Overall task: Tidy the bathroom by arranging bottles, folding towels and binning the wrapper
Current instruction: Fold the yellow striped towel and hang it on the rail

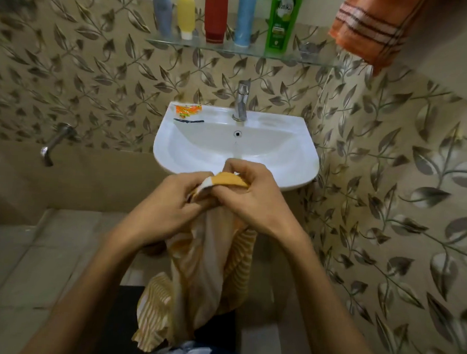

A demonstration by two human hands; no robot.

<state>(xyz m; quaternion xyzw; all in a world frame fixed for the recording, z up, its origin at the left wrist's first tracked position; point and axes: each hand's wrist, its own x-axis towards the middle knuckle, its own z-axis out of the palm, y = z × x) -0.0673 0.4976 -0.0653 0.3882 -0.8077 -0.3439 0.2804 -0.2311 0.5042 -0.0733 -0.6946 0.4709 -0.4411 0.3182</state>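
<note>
A yellow and white striped towel hangs in front of me, below the sink's front rim. My left hand and my right hand both pinch its top edge, close together. An orange wrapper lies on the back left corner of the white sink. On the glass shelf stand several bottles: grey, yellow, red, blue and green. An orange towel with dark stripes hangs at the top right.
A chrome tap rises at the back of the sink, and a thin dark strip lies beside the wrapper. Another chrome spout sticks out of the left wall. Leaf-patterned tiles cover the walls; pale tiles cover the floor.
</note>
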